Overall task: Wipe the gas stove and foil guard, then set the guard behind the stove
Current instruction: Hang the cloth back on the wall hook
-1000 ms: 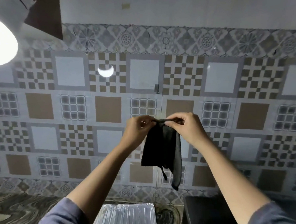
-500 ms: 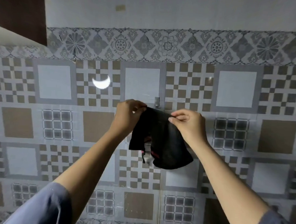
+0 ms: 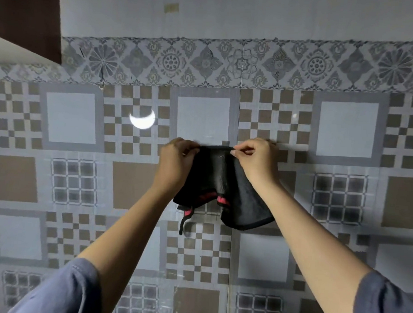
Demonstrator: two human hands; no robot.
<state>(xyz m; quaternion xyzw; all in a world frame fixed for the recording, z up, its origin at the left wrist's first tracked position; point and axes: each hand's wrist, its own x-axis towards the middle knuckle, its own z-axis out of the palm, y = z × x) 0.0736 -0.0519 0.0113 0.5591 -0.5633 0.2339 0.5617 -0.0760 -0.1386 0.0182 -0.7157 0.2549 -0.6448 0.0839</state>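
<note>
A black cloth point(image 3: 223, 186) with pink trim and a dangling loop hangs flat against the tiled wall. My left hand point(image 3: 176, 162) pinches its top left edge. My right hand point(image 3: 258, 161) pinches the top right edge. The cloth's upper edge sits right at a small metal hook point(image 3: 225, 143) fixed to the wall; whether it rests on the hook I cannot tell. Neither the gas stove nor the foil guard is in view.
The patterned tiled wall point(image 3: 345, 130) fills the view, with a round light reflection point(image 3: 142, 120) left of the hook. A dark cabinet corner point(image 3: 26, 15) juts in at the top left.
My view tilted up, so the foil guard and counter dropped out of sight. Both hands raised the cloth to the wall hook and spread its top edge.
</note>
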